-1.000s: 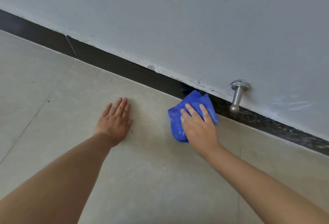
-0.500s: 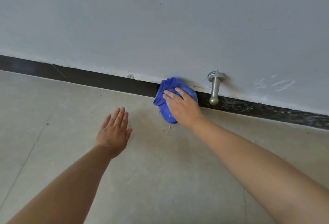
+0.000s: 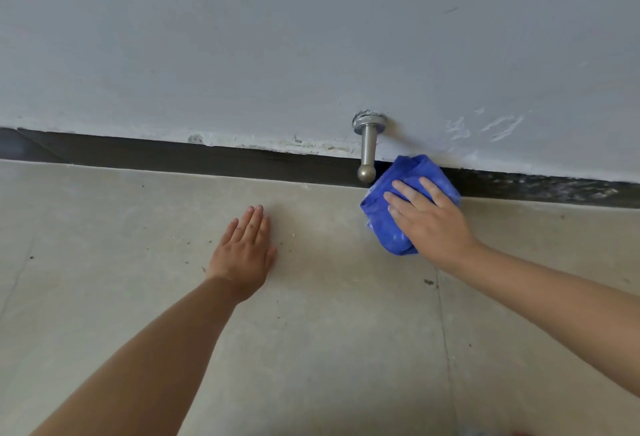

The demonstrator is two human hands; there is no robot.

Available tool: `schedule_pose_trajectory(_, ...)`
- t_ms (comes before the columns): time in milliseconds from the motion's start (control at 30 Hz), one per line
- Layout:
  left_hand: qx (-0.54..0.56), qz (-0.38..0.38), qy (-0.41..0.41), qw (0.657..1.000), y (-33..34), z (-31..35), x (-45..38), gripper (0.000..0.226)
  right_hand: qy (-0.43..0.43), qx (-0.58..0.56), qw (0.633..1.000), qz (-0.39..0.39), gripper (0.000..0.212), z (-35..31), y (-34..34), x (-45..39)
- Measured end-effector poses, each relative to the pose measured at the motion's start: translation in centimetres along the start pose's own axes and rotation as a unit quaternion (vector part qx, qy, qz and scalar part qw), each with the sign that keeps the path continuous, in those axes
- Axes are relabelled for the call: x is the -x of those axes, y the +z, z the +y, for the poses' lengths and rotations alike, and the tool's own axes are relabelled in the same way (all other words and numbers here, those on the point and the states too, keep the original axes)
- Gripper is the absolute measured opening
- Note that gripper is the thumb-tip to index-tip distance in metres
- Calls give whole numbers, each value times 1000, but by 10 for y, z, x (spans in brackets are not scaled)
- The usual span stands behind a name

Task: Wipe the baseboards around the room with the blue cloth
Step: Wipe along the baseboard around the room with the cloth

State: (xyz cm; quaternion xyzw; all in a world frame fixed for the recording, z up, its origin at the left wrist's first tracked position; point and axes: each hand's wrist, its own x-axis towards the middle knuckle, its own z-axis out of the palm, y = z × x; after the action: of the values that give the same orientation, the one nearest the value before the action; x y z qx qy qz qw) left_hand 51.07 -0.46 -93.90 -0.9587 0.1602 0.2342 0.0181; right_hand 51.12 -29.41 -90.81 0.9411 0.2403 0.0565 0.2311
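- Right-hand fingers (image 3: pixel 412 198) straight and spread, pressed flat on top of the blue cloth (image 3: pixel 389 224); no curl round it visible, thumb hidden behind the hand.
- Right hand (image 3: pixel 434 224) at about 2 o'clock from the picture's centre, forearm running off toward 4 o'clock.
- Blue cloth bunched into a thick wad, upper end against the baseboard (image 3: pixel 242 163), lower end on the floor (image 3: pixel 329 331); pale dusty smears on its lower half.
- Left-hand fingers (image 3: pixel 254 224) straight and held together, holding nothing, pointing toward 12 o'clock.
- Left hand (image 3: pixel 242 255) flat over the floor near the centre, well apart from the cloth; contact with the floor impossible to tell for sure.
- Left forearm leading away toward 7 o'clock.
- Metal door stop (image 3: pixel 367 148) fixed to the wall (image 3: pixel 311 37) just above the baseboard, ball tip just beside the cloth's upper left edge at about 10 o'clock from it; touching or not, unclear.
- Baseboard dark, crossing the picture from 9 o'clock to 3 o'clock, speckled with pale marks to the right of the cloth.
- Wall grey, with chipped white patches along its bottom edge.
- Floor of pale tiles with scattered dark specks and a joint line running down toward 5 o'clock.
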Motion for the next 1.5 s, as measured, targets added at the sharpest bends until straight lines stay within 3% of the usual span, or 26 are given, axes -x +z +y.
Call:
schedule_pose_trajectory(100, 6, -9, 4, 1000, 8, 0, 3, 102, -37, -14, 999, 6, 17, -15, -9, -13)
schedule_pose_trajectory(200, 36, 2, -6, 999, 12, 0, 4, 105, -86, 24, 996, -11, 23, -39, -1, -40)
schedule_pose_trajectory(333, 28, 23, 0, 999, 9, 2, 5, 104, -55, 32, 997, -36, 37, -49, 4, -68)
schedule_pose_trajectory(400, 9, 17, -1, 1000, 3, 4, 4, 97, -76, 70, 992, -72, 40, -39, 10, -65)
schedule_pose_trajectory(500, -19, 8, -16, 1000, -7, 10, 1, 63, -81, 85, 989, -90, 42, -19, 13, -50)
schedule_pose_trajectory(700, -10, 1, -8, 1000, -11, 18, -2, 59, -58, 96, 980, -163, 51, 21, 14, -15)
schedule_pose_trajectory(767, -2, -2, -7, 1000, -10, 20, -1, 58, -13, 91, 987, -128, 43, 27, 16, -2)
schedule_pose_trajectory(867, -1, -7, -8, 1000, -7, 20, 3, 58, -60, 90, 984, -142, 25, 31, 21, 19)
schedule_pose_trajectory(900, -1, -9, -10, 1000, -6, 19, 3, 58, -49, 112, 986, -114, 22, 32, 18, 20)
schedule_pose_trajectory(967, 1, -13, -15, 1000, -6, 16, 5, 58, -23, 78, 996, -26, 30, 30, 7, 12)
schedule_pose_trajectory(1100, -1, -24, -22, 999, -4, 15, 9, 58, -65, 13, 997, 32, 46, 11, 3, -7)
schedule_pose_trajectory(1200, 11, -30, -27, 999, -4, 19, 11, 58, -99, 33, 992, 66, 36, -12, 7, -26)
schedule_pose_trajectory(1267, 21, -28, -32, 999, -2, 24, 12, 58, -119, 47, 989, 70, 19, -27, 10, -42)
schedule_pose_trajectory(1300, 27, -26, -37, 999, -2, 26, 13, 58, -119, 64, 989, 56, 21, -35, 6, -49)
schedule_pose_trajectory(1433, 68, -14, -71, 995, 0, 25, 16, 57, -144, 184, 972, 8, 58, -54, 2, -69)
schedule_pose_trajectory(1500, 67, -11, -75, 995, 0, 20, 16, 57, -161, 204, 965, -34, 51, -56, 1, -76)
